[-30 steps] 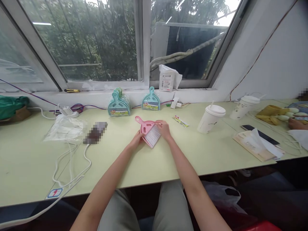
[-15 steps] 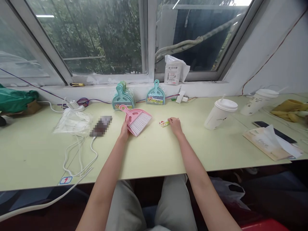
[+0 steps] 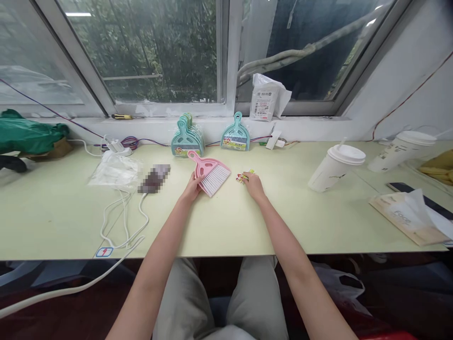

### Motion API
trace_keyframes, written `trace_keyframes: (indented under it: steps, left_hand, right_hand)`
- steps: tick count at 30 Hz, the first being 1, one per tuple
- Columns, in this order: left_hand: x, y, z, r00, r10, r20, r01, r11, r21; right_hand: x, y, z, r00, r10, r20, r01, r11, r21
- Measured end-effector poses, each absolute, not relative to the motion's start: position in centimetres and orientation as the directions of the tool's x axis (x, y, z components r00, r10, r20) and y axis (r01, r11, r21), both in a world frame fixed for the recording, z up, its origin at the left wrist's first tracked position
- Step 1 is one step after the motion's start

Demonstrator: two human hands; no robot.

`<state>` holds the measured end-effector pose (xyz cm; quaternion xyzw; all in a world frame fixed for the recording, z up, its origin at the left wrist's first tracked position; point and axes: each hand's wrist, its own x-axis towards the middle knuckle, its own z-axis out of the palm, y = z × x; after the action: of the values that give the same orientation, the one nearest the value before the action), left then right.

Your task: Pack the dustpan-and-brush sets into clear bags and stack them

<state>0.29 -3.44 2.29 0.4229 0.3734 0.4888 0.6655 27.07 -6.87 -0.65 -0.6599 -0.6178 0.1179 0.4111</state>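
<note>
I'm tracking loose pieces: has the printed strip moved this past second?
Yes, leftward: judged against the single blue dustpan by the wall, the printed strip, now in the right hand, is less far right.

The pale green table (image 3: 226,226) bears a stack of teal dustpans (image 3: 186,137) and a single teal dustpan (image 3: 235,138) along its back; a clear plastic bag (image 3: 115,171) lies left, a near cup (image 3: 334,170), a far cup (image 3: 399,151) and a tissue pack (image 3: 396,217) right.

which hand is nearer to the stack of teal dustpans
Left. The left hand, holding the pink dustpan, is just on the near side of the stack of teal dustpans; the right hand, at the printed strip, is farther off to the right.
</note>
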Motion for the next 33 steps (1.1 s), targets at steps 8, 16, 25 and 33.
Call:
trace_keyframes:
  steps: [8, 16, 25, 33]
  left_hand:
    - [2.1, -4.6, 2.3, 0.394, 0.918, -0.047, -0.405, 0.22, 0.887]
    - [2.2, -4.8, 2.5, 0.356, 0.934, -0.016, -0.438, 0.182, 0.881]
    - [2.6, -5.3, 3.0, 0.381, 0.921, 0.078, -0.459, 0.116, 0.881]
    - [1.2, -5.0, 5.1, 0.36, 0.931, 0.059, -0.262, 0.041, 0.964]
  right_hand:
    - [20.0, -9.2, 2.3, 0.014, 0.878, 0.479, 0.761, 0.301, -0.574]
    - [17.3, -10.3, 1.3, -0.103, 0.965, 0.243, 0.849, 0.213, -0.484]
    - [19.0, -8.4, 0.8, 0.267, 0.964, 0.0, -0.089, 0.025, -0.996]
    - [19.8, -8.2, 0.5, 0.231, 0.966, -0.113, -0.507, 0.021, -0.862]
